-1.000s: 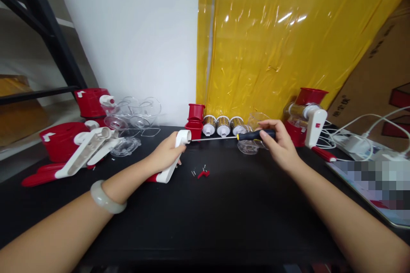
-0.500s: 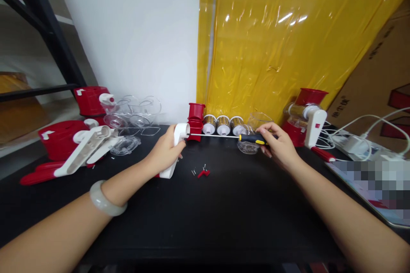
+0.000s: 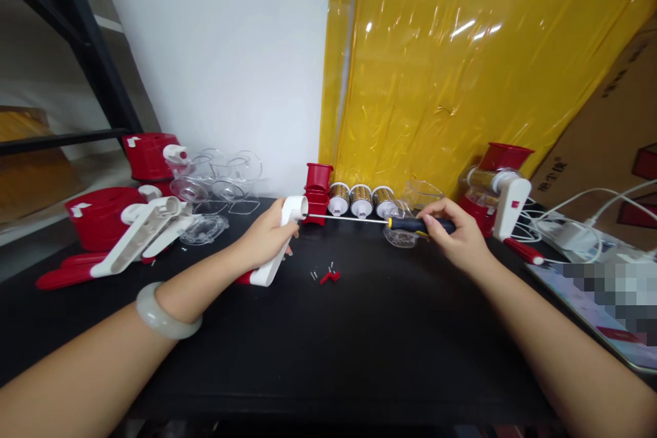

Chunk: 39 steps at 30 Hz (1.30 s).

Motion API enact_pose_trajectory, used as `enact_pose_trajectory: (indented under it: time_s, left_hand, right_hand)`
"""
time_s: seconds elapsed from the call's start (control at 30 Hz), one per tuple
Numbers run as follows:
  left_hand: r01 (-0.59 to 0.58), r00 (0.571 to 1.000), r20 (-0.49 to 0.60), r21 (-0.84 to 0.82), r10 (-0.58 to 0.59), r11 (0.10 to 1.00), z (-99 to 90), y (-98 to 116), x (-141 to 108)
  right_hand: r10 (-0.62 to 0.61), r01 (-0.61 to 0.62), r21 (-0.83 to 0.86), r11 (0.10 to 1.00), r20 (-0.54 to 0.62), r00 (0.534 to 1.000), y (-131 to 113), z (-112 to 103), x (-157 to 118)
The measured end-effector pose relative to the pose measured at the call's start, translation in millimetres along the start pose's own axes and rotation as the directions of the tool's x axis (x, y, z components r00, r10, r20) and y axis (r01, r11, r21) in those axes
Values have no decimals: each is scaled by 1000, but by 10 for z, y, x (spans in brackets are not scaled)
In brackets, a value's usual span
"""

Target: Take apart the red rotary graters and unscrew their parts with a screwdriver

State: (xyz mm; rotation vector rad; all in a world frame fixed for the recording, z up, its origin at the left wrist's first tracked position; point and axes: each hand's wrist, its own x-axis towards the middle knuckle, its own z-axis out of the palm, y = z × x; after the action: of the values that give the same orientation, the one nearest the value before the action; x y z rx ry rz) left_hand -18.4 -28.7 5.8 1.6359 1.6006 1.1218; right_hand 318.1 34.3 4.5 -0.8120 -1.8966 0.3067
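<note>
My left hand (image 3: 269,236) is wrapped round a white crank handle (image 3: 267,272) with a red grip, its round end turned to the right. My right hand (image 3: 452,229) pinches the black and yellow grip of a long screwdriver (image 3: 403,224). The screwdriver lies level, and its tip meets the round end of the white handle; whether a screw sits there cannot be made out. On the black table (image 3: 359,349) below are small screws (image 3: 314,275) and small red pieces (image 3: 330,277).
Red stacked parts (image 3: 317,188), three metal grater drums (image 3: 361,200) and clear plastic parts (image 3: 218,178) line the back. Red bases and white handles (image 3: 138,233) stand left. At right are an assembled grater (image 3: 506,185), white cables (image 3: 590,219) and a tablet (image 3: 600,315).
The view has shifted slightly. On the screwdriver, my right hand's fingers have changed position and more of its dark grip shows. My left hand still holds the white handle.
</note>
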Motion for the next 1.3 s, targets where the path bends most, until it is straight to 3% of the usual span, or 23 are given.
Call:
enact_pose_trajectory:
  time_s: [0.33, 0.6, 1.07, 1.3]
  left_hand:
    - [81, 994, 62, 74, -86, 994, 12, 6, 6]
    - [88, 994, 69, 24, -89, 996, 19, -98, 64]
    - [136, 988, 86, -51, -132, 989, 26, -15, 32]
    - [280, 952, 164, -110, -260, 954, -35, 108, -20]
  right_hand:
    - [-30, 32, -48, 998, 24, 999, -126, -35, 6]
    - [-7, 7, 2, 1000, 17, 1000, -126, -29, -4]
    - [-16, 11, 57, 998, 89, 996, -78, -55, -6]
    - [-15, 11, 55, 998, 79, 997, -41, -56, -5]
